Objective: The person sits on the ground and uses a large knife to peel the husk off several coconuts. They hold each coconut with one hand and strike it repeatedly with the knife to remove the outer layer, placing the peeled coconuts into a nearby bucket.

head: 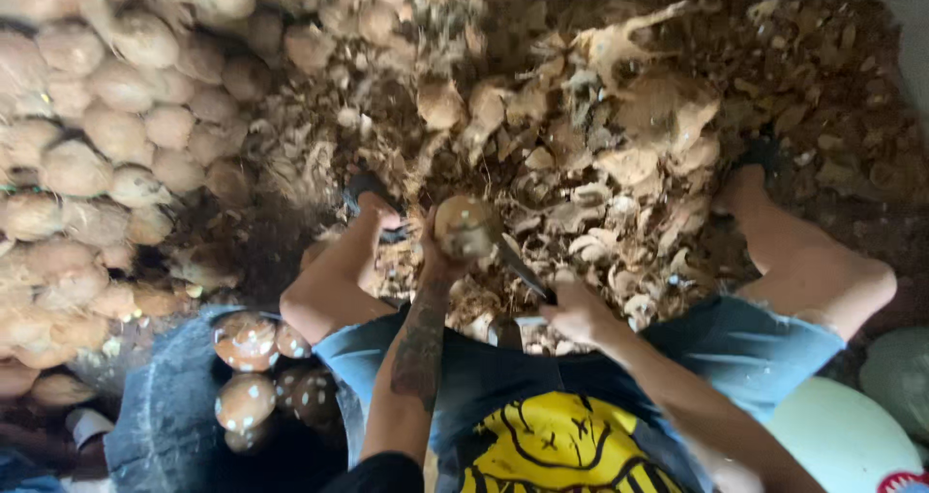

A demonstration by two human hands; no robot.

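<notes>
I sit with my knees apart over a heap of brown husk scraps (619,174). My left hand (437,253) grips a round brown coconut (464,226) held out in front of me between my legs. My right hand (573,309) is shut on the handle of a dark-bladed knife (521,266), whose blade slants up to touch the coconut's lower right side. Both feet rest at the edge of the scrap heap.
A large pile of unpeeled pale coconuts (97,135) fills the left side. A dark round tub (164,406) at lower left holds several peeled, speckled coconuts (247,343). A pale green rounded object (842,440) sits at lower right.
</notes>
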